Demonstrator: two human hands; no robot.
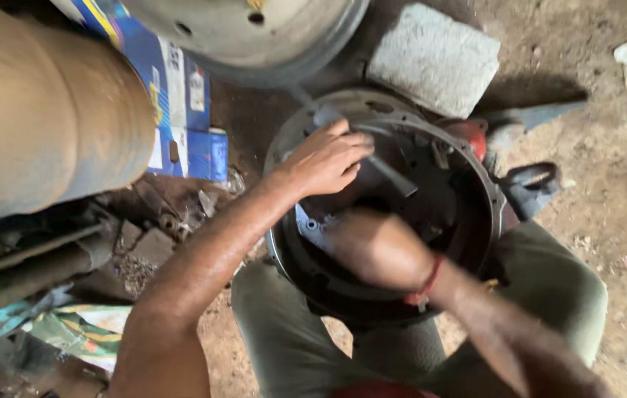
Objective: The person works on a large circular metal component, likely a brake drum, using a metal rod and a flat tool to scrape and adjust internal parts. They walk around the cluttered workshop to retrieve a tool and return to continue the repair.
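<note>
Far left: a big rust-brown cylinder [40, 110] is filling the corner, with a blue printed carton [180, 110] leaning just beside it on the dirt floor [608, 221].

Centre: the round metal housing [475, 158], dark and greasy, is resting on the person's lap, open side facing up. It is looking heavy and rigid, cast metal by the look of it; oily surfaces are likely making it slippery. Best hold, I judge, is the thick outer rim, both sides, not the inner parts.

Left hand [324, 158] is lying on the upper-left rim, fingers curled around a thin grey rod-like tool [394, 177] pointing into the bowl.

Right hand [380, 247], motion-blurred, is working inside the lower bowl; cannot tell whether it is gripping anything.

Upper right: a grey concrete block [435, 59] is sitting just behind the housing.
</note>
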